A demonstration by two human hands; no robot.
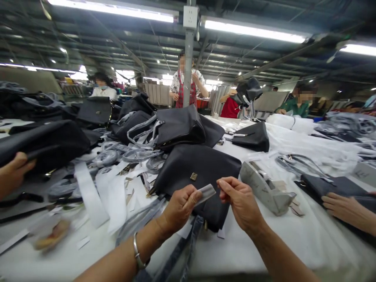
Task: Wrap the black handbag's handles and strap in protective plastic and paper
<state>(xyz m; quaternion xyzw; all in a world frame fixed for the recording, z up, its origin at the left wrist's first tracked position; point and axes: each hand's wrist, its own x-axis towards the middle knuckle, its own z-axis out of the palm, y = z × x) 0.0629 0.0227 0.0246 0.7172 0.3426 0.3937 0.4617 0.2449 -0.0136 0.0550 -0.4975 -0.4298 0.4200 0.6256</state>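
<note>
While the left hand (181,205) pinches a pale strip (206,194) over the black bag (202,162) on the table (237,252), the right hand (241,200) is pinched up just beside it (can't tell if it's got anything), so probably mid strip-handling, and that seemingly calls for steady fingers next.

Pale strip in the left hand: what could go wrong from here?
The pale strip is pinched near one end by the left hand, so it might slip free and get lost among the white bands and other scraps. The bracelet could catch on the wrapped straps close by.
</note>
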